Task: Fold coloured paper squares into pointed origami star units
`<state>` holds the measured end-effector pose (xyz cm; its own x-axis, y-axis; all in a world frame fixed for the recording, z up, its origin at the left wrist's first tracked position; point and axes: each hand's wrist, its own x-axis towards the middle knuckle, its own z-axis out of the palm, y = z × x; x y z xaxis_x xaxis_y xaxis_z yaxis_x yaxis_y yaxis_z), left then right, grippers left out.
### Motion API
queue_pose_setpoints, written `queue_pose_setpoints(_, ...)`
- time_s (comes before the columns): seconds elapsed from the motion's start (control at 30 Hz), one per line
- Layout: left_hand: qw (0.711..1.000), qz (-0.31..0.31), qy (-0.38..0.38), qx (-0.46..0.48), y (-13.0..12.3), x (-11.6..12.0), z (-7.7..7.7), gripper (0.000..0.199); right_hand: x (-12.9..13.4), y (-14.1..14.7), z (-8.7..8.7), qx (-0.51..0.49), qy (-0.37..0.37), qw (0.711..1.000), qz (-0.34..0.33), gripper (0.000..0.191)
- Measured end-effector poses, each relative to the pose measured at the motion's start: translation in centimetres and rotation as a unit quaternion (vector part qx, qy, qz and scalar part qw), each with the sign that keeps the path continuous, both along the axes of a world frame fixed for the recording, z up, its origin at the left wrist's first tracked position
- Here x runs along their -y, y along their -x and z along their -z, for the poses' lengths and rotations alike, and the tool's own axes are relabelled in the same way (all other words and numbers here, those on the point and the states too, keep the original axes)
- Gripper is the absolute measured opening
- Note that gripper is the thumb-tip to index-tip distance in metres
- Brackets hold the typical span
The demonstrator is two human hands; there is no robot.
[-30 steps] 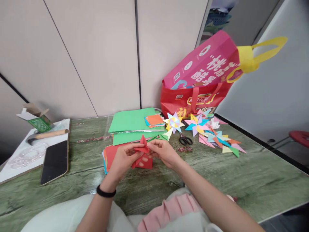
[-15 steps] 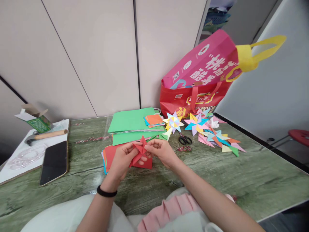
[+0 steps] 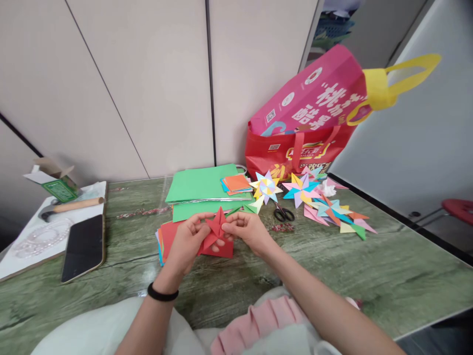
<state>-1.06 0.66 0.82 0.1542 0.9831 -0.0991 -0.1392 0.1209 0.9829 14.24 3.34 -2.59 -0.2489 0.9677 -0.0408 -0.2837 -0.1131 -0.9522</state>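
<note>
A folded red paper piece point(image 3: 218, 226) with pointed tips is held up between my two hands. My left hand point(image 3: 189, 241) pinches its left side, fingers closed on it. From the right, my right hand point(image 3: 248, 230) grips its right edge between thumb and fingers. Beneath them lies a stack of coloured paper with a red sheet point(image 3: 221, 250) on top. Behind it are green sheets point(image 3: 203, 182) bearing small squares with an orange one point(image 3: 237, 183) on top. Black scissors point(image 3: 284, 213) rest right of my right hand, below a pastel paper star point(image 3: 266, 187).
Several folded colourful papers point(image 3: 334, 212) and another star point(image 3: 301, 189) lie at the right, before a red bag point(image 3: 281, 153). At the left are a phone point(image 3: 83, 249), a hammer point(image 3: 77, 204), a bead string point(image 3: 42, 239) and a green box point(image 3: 61, 189) on a white board.
The red piece has turned slightly, its left tip now lying closer in. Both hands keep nearly the same place and grip.
</note>
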Motion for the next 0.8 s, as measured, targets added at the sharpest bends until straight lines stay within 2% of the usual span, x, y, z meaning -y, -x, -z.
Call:
queue_pose_setpoints(0.13,1.0,-0.012,-0.013,-0.003,0.1,-0.2,0.2,0.043,-0.1,0.0,0.1,-0.005,-0.016,1.0,0.021,0.031)
queue_pose_setpoints(0.3,0.999,0.009,-0.022,-0.031,0.4,-0.3,0.6,0.038,-0.1,0.1,0.1,0.007,-0.014,1.0,0.017,0.032)
queue_pose_setpoints(0.6,0.998,-0.059,-0.014,-0.032,0.4,-0.4,0.9,0.029,0.2,0.2,0.1,0.044,-0.045,0.998,-0.027,0.031)
queue_pose_setpoints(0.8,0.995,-0.069,-0.035,-0.061,0.5,-0.7,1.2,0.029,0.3,0.0,0.0,0.031,-0.029,0.998,-0.048,0.031)
